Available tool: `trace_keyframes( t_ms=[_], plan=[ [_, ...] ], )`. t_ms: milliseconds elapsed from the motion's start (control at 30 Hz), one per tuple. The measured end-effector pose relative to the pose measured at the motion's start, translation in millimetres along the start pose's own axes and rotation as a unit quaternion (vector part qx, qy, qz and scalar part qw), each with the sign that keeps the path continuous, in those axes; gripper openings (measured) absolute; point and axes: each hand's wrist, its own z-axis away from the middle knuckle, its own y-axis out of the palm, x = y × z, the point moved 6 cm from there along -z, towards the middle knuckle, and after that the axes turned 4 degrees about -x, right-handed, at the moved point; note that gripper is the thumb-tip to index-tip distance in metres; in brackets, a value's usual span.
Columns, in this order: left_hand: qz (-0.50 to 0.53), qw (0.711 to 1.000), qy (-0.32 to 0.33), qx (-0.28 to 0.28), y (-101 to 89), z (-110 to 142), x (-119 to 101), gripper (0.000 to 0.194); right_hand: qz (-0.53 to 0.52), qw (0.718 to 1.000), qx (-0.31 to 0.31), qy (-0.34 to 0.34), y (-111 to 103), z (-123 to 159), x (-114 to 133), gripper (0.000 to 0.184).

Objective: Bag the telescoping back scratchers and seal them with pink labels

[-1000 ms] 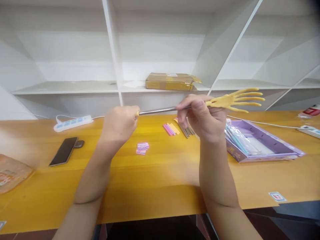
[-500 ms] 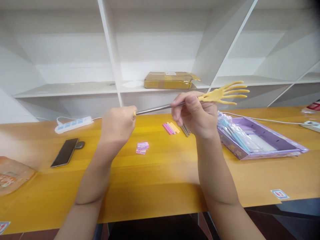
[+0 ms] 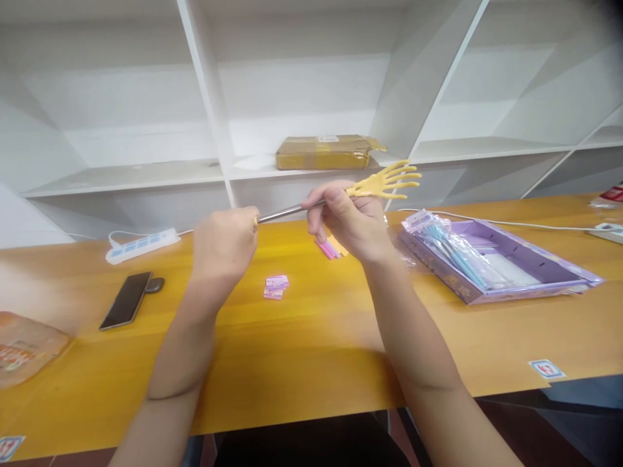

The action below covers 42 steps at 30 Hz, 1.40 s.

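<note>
A back scratcher [image 3: 384, 182] with a yellow hand-shaped head and a thin metal rod stretches between my two hands, above the table. My left hand [image 3: 226, 240] is closed in a fist around its handle end; only a small yellow tip shows at the thumb side. On the right, my right hand [image 3: 348, 217] pinches the rod just below the yellow head, thumb on top. Pink, purple and orange tubes [image 3: 331, 247] lie on the table behind my right hand, partly covered by it. Small pink printed cards [image 3: 276, 287] rest between my forearms.
A purple tray [image 3: 506, 259] with plastic-wrapped blue sticks stands at the right. Left lie a phone [image 3: 126, 300], a white power strip [image 3: 143, 246] and an orange packet [image 3: 29, 350]. A taped cardboard box [image 3: 324, 153] sits on the white shelf.
My right hand has moved left toward my left hand, bringing the yellow head with it. The rod showing between the hands is shorter. The metal rods on the table are now hidden.
</note>
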Motion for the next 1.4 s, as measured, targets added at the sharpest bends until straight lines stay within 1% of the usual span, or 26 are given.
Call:
trace_keyframes(
  t_ms=[67, 100, 167, 233, 300, 333, 433, 533, 633, 733, 800, 900, 967, 1067, 1167, 1267, 1333, 1400],
  plan=[
    [0.016, 0.999, 0.02, -0.027, -5.1, -2.0, 7.4, 0.036, 0.002, 1.0, 0.004, 0.009, -1.0, -2.4, -5.9, 0.046],
    [0.034, 0.998, 0.032, -0.043, -8.7, -2.9, 12.6, 0.036, 0.006, 1.0, -0.005, 0.008, -4.2, -4.3, -8.8, 0.046],
    [0.088, 0.992, 0.059, -0.067, -16.1, -4.4, 25.2, 0.032, 0.007, 0.999, -0.047, -0.003, -15.8, -8.9, -14.0, 0.049],
    [0.146, 0.983, 0.086, -0.076, -21.5, -5.9, 38.1, 0.023, -0.003, 0.995, -0.095, -0.018, -30.1, -13.0, -18.5, 0.051],
    [0.189, 0.971, 0.113, -0.091, -26.1, -7.3, 48.4, 0.014, -0.005, 0.993, -0.118, -0.017, -42.1, -16.2, -23.0, 0.053],
    [0.207, 0.965, 0.125, -0.1, -27.6, -8.1, 52.2, 0.014, 0.0, 0.992, -0.122, -0.012, -47.0, -17.5, -24.9, 0.053],
    [0.246, 0.952, 0.143, -0.116, -27.7, -11.3, 60.4, 0.026, 0.015, 0.992, -0.128, -0.01, -61.3, -20.6, -25.8, 0.051],
    [0.275, 0.945, 0.132, -0.118, -24.4, -14.9, 68.2, 0.033, 0.02, 0.989, -0.141, -0.039, -75.7, -22.4, -19.1, 0.045],
    [0.301, 0.94, 0.108, -0.119, -22.2, -17.0, 76.6, 0.037, 0.038, 0.985, -0.147, -0.077, -84.9, -21.1, -8.4, 0.046],
    [0.33, 0.932, 0.082, -0.125, -20.9, -17.3, 82.9, 0.039, 0.08, 0.979, -0.158, -0.097, -88.3, -16.9, 1.4, 0.045],
    [0.353, 0.925, 0.071, -0.119, -18.0, -17.1, 84.9, 0.043, 0.107, 0.976, -0.157, -0.106, -88.2, -14.7, 6.1, 0.043],
    [0.387, 0.914, 0.056, -0.109, -12.2, -16.9, 87.7, 0.044, 0.143, 0.969, -0.151, -0.131, -86.6, -13.3, 11.0, 0.051],
    [0.409, 0.905, 0.048, -0.105, -8.8, -16.6, 89.1, 0.043, 0.172, 0.961, -0.165, -0.142, -86.9, -12.3, 12.0, 0.057],
    [0.431, 0.895, 0.042, -0.104, -7.9, -15.8, 88.2, 0.039, 0.225, 0.943, -0.2, -0.143, -87.2, -9.7, 10.8, 0.054],
    [0.414, 0.903, 0.04, -0.108, -11.1, -15.1, 82.2, 0.038, 0.261, 0.928, -0.221, -0.143, -85.0, -6.5, 10.2, 0.05],
    [0.383, 0.915, 0.046, -0.113, -14.4, -15.0, 74.1, 0.036, 0.255, 0.931, -0.221, -0.137, -81.9, -4.4, 9.5, 0.053],
    [0.36, 0.922, 0.058, -0.13, -17.0, -15.1, 69.8, 0.034, 0.253, 0.932, -0.225, -0.131, -80.1, -3.1, 10.0, 0.053],
    [0.339, 0.927, 0.071, -0.145, -18.9, -15.1, 67.1, 0.033, 0.269, 0.922, -0.244, -0.136, -79.3, -0.9, 12.9, 0.057]
  ],
)
